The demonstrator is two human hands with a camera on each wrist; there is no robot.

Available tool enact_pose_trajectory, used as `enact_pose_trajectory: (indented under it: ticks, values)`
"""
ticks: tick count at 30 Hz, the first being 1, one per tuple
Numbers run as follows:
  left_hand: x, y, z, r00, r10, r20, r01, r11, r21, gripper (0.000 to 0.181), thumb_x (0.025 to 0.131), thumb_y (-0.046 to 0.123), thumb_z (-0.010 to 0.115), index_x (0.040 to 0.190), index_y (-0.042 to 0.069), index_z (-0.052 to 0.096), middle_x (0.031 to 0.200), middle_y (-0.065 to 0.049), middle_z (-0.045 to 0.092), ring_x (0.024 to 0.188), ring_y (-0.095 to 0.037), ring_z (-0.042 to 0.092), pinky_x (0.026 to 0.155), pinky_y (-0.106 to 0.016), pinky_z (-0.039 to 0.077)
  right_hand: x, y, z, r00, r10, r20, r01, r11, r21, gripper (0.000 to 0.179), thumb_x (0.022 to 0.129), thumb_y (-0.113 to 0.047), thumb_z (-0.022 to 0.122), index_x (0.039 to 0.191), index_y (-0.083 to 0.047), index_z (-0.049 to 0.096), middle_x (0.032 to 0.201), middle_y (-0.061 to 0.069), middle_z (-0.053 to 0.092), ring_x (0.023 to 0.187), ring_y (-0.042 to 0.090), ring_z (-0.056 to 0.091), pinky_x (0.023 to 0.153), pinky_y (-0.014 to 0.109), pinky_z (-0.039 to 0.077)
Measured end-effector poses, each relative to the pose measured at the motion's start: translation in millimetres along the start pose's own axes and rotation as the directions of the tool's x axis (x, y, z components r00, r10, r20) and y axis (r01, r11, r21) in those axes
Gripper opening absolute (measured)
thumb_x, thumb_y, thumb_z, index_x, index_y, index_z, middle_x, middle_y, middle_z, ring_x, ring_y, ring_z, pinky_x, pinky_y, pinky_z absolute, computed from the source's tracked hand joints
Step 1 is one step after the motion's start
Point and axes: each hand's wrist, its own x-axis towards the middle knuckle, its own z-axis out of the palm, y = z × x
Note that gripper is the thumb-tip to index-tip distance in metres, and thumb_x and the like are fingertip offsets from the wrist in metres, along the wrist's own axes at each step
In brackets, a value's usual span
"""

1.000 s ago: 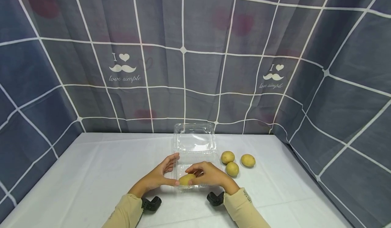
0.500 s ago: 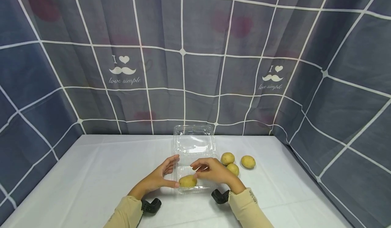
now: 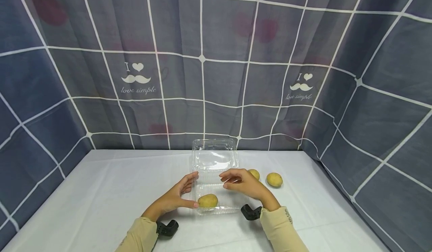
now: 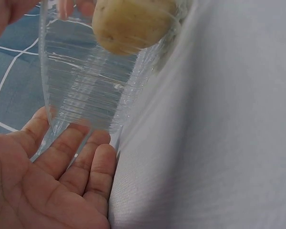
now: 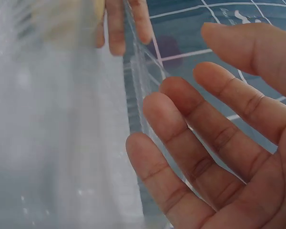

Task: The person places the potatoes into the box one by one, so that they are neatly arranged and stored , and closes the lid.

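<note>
A clear plastic clamshell box [image 3: 222, 207] stands on the table with its lid [image 3: 216, 156] raised at the back. One yellow potato [image 3: 207, 200] lies in its near left corner and also shows through the wall in the left wrist view. My left hand [image 3: 177, 194] rests against the box's left side, fingers fairly straight along the wall, thumb by the near left corner. Above the right part of the box hovers my right hand [image 3: 248, 184], its fingers loosely bent and nothing in them; the right wrist view shows the bare palm and spread fingers [image 5: 169, 129].
To the right of the box lie a potato [image 3: 274, 179] in full sight and another potato [image 3: 254, 174] partly behind my right hand. A white cloth [image 3: 111, 192] covers the table. Grey checked curtains [image 3: 182, 75] enclose the back and sides.
My right hand has let go of the potato in the near left corner and moved right and away from me, now covering one loose potato. The left hand stays by the box.
</note>
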Motion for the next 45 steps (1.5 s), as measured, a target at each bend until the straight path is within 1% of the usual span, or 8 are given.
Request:
enact_pose_trajectory:
  ticks: [5,8,15,26,31,35,39,45]
  values:
    - [1.2,-21.0,-4.1,0.999,0.046,0.0,-0.046,0.999,0.004,0.105,0.087,0.022,0.093,0.17,0.011,0.029,0.172,-0.021,0.034,0.154,-0.023,0.04,0.123,-0.03,0.041,-4.7,3,-10,1.0,0.006,-0.03,-0.006,1.0,-0.014,0.037,0.103,-0.01,0.072,0.133,0.012,0.067,0.125,0.03,0.072,0.11,0.023,0.073,0.096,0.027,0.059]
    - [-0.8,-9.0,-2.2,0.998,0.063,0.004,-0.063,0.998,0.02,0.105,0.089,0.023,0.092,0.17,0.006,0.028,0.171,-0.027,0.033,0.155,-0.032,0.04,0.123,-0.035,0.042,-7.3,5,-17,0.999,-0.003,-0.048,0.003,1.0,-0.012,0.037,0.104,-0.009,0.071,0.133,0.013,0.066,0.125,0.033,0.071,0.109,0.021,0.073,0.095,0.027,0.059]
    - [-4.0,23.4,3.8,0.999,-0.041,0.018,0.042,0.998,-0.04,0.111,0.088,0.022,0.093,0.168,-0.005,0.021,0.171,-0.034,0.024,0.157,-0.053,0.027,0.123,-0.025,0.037,-15.3,7,-36,0.995,0.018,-0.102,-0.016,1.0,0.023,0.036,0.104,-0.007,0.07,0.134,0.013,0.065,0.128,0.038,0.068,0.108,0.018,0.073,0.091,0.026,0.059]
    - [-5.5,28.9,4.9,0.999,-0.047,0.015,0.048,0.998,-0.048,0.111,0.088,0.019,0.092,0.168,-0.007,0.019,0.171,-0.036,0.023,0.156,-0.055,0.026,0.119,-0.02,0.037,-31.4,7,-60,0.977,0.02,-0.212,-0.009,0.999,0.05,0.036,0.104,-0.003,0.067,0.136,0.013,0.065,0.127,0.034,0.07,0.106,0.014,0.072,0.091,0.023,0.058]
    - [-4.4,28.3,5.7,0.999,-0.05,0.018,0.051,0.998,-0.044,0.111,0.088,0.019,0.092,0.168,-0.007,0.019,0.171,-0.036,0.023,0.156,-0.056,0.026,0.127,-0.036,0.036,-39.8,10,-70,0.954,0.054,-0.294,-0.034,0.997,0.07,0.037,0.104,-0.003,0.069,0.136,0.014,0.064,0.126,0.03,0.072,0.104,0.009,0.072,0.092,0.021,0.058]
    - [-4.0,26.3,5.8,0.998,-0.06,0.013,0.06,0.998,-0.036,0.112,0.088,0.02,0.093,0.168,-0.006,0.019,0.171,-0.035,0.023,0.157,-0.055,0.026,0.129,-0.055,0.031,-46.7,19,-77,0.931,0.068,-0.36,-0.033,0.994,0.103,0.035,0.103,0.0,0.069,0.134,0.014,0.065,0.118,0.01,0.077,0.101,0.008,0.074,0.089,0.022,0.061]
    - [-3.9,26.1,5.6,0.997,-0.077,0.012,0.077,0.996,-0.038,0.112,0.088,0.02,0.093,0.169,-0.005,0.02,0.172,-0.034,0.024,0.157,-0.053,0.026,0.129,-0.048,0.032,-53.0,28,-82,0.91,0.075,-0.407,-0.027,0.992,0.124,0.032,0.102,0.002,0.069,0.132,0.013,0.066,0.11,-0.008,0.077,0.099,0.006,0.074,0.087,0.022,0.062]
    - [-4.2,25.5,4.9,0.997,-0.076,0.009,0.076,0.996,-0.043,0.113,0.087,0.02,0.093,0.169,-0.005,0.019,0.172,-0.034,0.023,0.158,-0.053,0.027,0.129,-0.043,0.034,-58.9,35,-88,0.871,0.14,-0.471,-0.077,0.986,0.151,0.038,0.104,0.0,0.068,0.136,0.018,0.06,0.109,-0.011,0.076,0.1,0.003,0.072,0.087,0.02,0.062]
